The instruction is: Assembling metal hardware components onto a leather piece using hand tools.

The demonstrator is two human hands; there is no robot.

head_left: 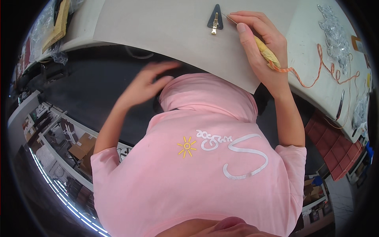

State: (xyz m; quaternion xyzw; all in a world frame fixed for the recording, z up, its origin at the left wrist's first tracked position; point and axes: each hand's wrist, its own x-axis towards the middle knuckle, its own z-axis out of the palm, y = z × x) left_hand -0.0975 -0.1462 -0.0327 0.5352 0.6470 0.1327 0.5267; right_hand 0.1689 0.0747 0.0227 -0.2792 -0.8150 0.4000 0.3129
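The blurred left hand (149, 81) hangs off the near edge of the bench (85, 23), fingers loosely spread. Open grey sheet (166, 27) separates that edge from the black triangle (216, 10) bearing a gold clip (215, 24); just beside, the right hand (265, 43) grasps a yellow-handled needle tool (267, 52).

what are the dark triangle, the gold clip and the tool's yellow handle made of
Dark triangle: leather or plastic perhaps; smooth, fairly matt surface. Gold clip: likely polished metal, from its bright glints. Yellow handle: maybe wrapped tape; it looks creased, core hidden.
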